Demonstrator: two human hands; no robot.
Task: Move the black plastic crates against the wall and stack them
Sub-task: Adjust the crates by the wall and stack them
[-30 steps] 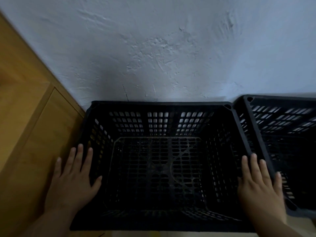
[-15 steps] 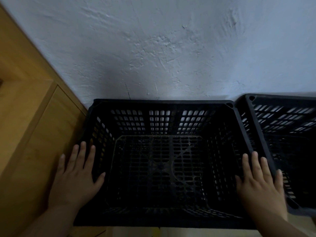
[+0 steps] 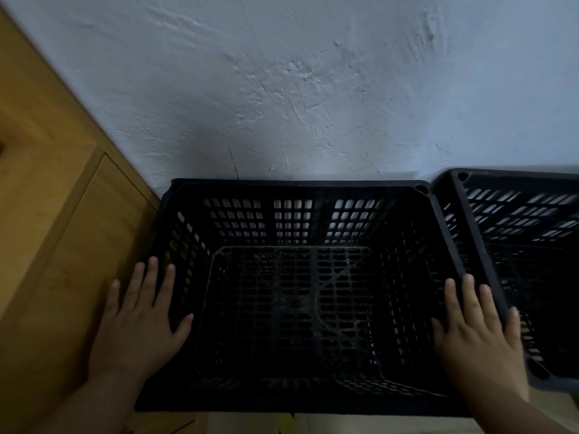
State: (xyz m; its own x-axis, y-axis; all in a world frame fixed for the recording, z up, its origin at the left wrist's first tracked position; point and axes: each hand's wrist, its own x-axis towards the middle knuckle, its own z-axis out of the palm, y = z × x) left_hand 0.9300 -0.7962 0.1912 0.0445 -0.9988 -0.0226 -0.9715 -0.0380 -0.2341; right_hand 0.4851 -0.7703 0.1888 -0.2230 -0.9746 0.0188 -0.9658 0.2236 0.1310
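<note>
Both hands lie flat and open on the top rim of the black plastic crate (image 3: 294, 308), one on each side. I see my left hand (image 3: 141, 324) on the left rim, the fingers spread and pointing toward the wall (image 3: 313, 89), the thumb reaching a little over the inner edge. My right hand (image 3: 479, 333) rests the same way on the right rim, palm down, and its little finger touches the rim of the second black crate (image 3: 526, 245). Neither hand is closed around anything; they only press on the rims.

I see the first crate open side up, with nothing inside it. Its walls and bottom are a grid of small holes. Its far edge stands against the white, rough plaster wall, and I see light coming through the holes of the far side. On the left it is just beside a wooden cabinet (image 3: 62, 230), in the corner where the cabinet meets the wall. The second crate stands to the right of the first, rim against rim, also with its far edge at the wall; the right border of the view cuts it off. I cannot tell what the crates stand on.
</note>
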